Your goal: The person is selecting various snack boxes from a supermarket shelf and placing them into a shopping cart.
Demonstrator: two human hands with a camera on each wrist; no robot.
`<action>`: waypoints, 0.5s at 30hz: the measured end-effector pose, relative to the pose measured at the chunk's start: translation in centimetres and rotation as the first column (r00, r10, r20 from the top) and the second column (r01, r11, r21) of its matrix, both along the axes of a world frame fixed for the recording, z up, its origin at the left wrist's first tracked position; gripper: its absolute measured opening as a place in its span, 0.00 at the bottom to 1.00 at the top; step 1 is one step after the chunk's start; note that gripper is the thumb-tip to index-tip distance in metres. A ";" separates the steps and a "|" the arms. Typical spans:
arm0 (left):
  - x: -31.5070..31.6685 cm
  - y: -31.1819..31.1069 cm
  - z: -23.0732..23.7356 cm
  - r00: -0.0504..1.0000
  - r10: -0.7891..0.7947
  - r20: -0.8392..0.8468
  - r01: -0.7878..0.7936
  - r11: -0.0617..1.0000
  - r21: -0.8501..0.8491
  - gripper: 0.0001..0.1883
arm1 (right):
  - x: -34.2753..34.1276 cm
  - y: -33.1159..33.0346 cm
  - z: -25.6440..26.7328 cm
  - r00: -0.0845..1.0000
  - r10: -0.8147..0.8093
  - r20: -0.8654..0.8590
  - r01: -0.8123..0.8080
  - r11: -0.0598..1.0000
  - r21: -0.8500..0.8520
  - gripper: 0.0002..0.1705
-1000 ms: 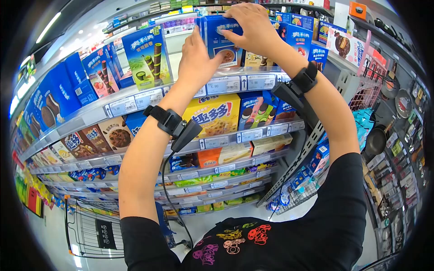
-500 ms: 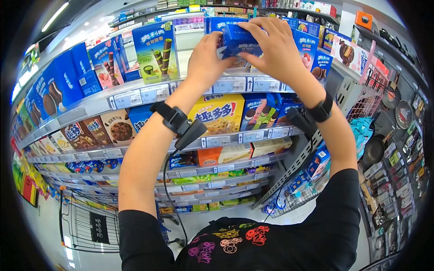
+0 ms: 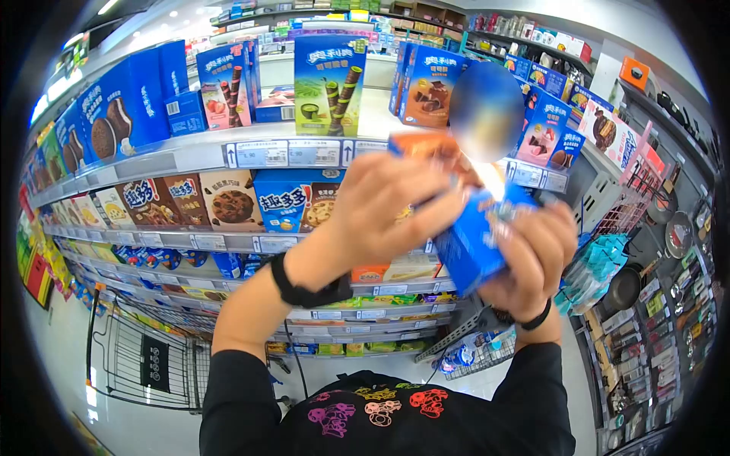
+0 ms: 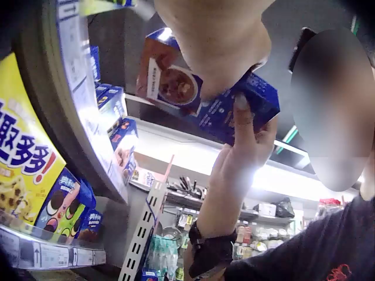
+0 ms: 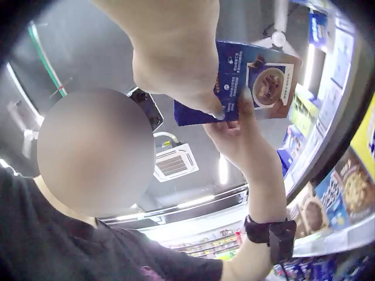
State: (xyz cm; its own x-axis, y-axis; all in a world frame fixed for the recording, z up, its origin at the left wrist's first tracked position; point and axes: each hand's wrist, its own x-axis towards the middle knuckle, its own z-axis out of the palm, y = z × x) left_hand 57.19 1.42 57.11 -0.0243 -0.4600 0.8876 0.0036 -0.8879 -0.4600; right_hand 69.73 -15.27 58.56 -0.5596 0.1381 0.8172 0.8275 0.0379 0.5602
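Both hands hold a blue and brown biscuit box (image 3: 470,254) tilted in front of the shelf. My left hand (image 3: 395,201) grips the brown end, and my right hand (image 3: 532,254) has its fingers around the blue end. In the left wrist view, the right thumb presses on the blue back of the box (image 4: 220,120), next to a printed bowl picture. From the right wrist view, the left thumb lies along the printed side of the box (image 5: 231,73). Both hands are blurred in the head view.
On the top shelf stand a green wafer-roll box (image 3: 329,87), a brown-fronted box (image 3: 432,87) and a pink-fronted box (image 3: 544,129). Cookie boxes (image 3: 228,199) fill the shelf below. A shopping cart (image 3: 144,349) is at the lower left; pans (image 3: 622,287) hang at right.
The box has come off the top shelf, down and toward the body, and turned between the hands. The head view has shifted, showing the shelf boxes farther right.
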 end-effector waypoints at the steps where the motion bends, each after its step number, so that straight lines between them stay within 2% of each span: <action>1: -2.0 -0.6 -0.8 0.995 0.054 -0.086 -0.055 0.998 -0.002 0.14 | -0.5 -0.2 -0.8 0.998 0.056 -0.011 -0.056 0.997 -0.043 0.17; 3: -5.1 -1.4 -2.4 0.980 0.094 -0.174 -0.099 0.995 -0.017 0.13 | -0.9 0.0 -2.2 0.977 0.211 -0.028 -0.212 0.954 -0.212 0.17; 5: -8.2 -1.3 -5.0 0.946 0.128 -0.299 -0.152 0.987 -0.057 0.14 | -2.3 2.1 -4.9 0.941 0.329 -0.086 -0.340 0.911 -0.233 0.18; 6: -9.9 -1.1 -6.8 0.923 0.115 -0.367 -0.180 0.972 -0.148 0.13 | -3.0 3.3 -6.7 0.929 0.351 -0.120 -0.371 0.889 -0.269 0.20; 8: -13.2 -0.1 -10.4 0.836 0.176 -0.519 -0.329 0.919 -0.218 0.13 | -4.8 5.8 -12.0 0.886 0.404 -0.226 -0.462 0.814 -0.352 0.23; 11: -19.0 -0.2 -13.7 0.685 0.246 -0.686 -0.554 0.787 -0.270 0.17 | -8.3 8.3 -19.8 0.822 0.452 -0.346 -0.570 0.654 -0.497 0.28; 12: -21.1 -0.6 -14.6 0.630 0.260 -0.731 -0.623 0.731 -0.277 0.19 | -10.1 8.5 -20.7 0.792 0.460 -0.401 -0.609 0.625 -0.487 0.29; 15: -26.6 -2.0 -17.3 0.553 0.238 -0.799 -0.755 0.549 -0.359 0.19 | -15.9 9.9 -22.7 0.705 0.441 -0.555 -0.706 0.508 -0.493 0.31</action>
